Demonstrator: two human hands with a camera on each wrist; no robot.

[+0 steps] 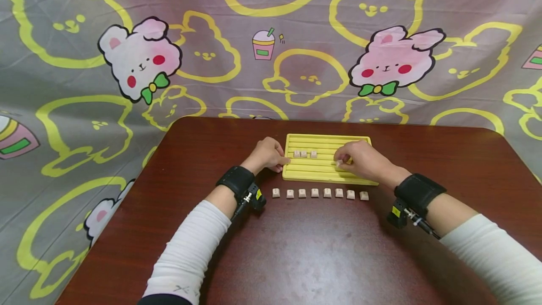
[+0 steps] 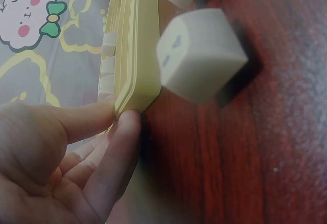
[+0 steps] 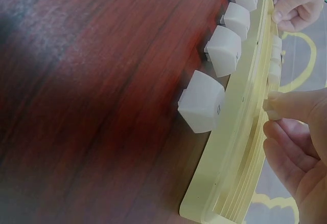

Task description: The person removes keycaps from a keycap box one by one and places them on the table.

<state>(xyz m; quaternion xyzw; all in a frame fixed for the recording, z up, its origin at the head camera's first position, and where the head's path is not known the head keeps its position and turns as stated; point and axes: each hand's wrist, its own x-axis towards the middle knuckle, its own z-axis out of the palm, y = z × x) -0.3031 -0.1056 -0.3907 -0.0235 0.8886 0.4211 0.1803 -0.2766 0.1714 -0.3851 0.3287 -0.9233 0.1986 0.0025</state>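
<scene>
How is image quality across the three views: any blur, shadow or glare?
Head view: sharp, evenly lit, soft sheen on the table. Left wrist view: the nearest keycap is blurred, with a dark shadow beside it. Right wrist view: keycaps soft, tabletop dark at upper left.

Dark wood table (image 1: 296, 258) w/ yellow tray (image 1: 326, 175) + keycaps (image 1: 314, 193) (one row).
</scene>
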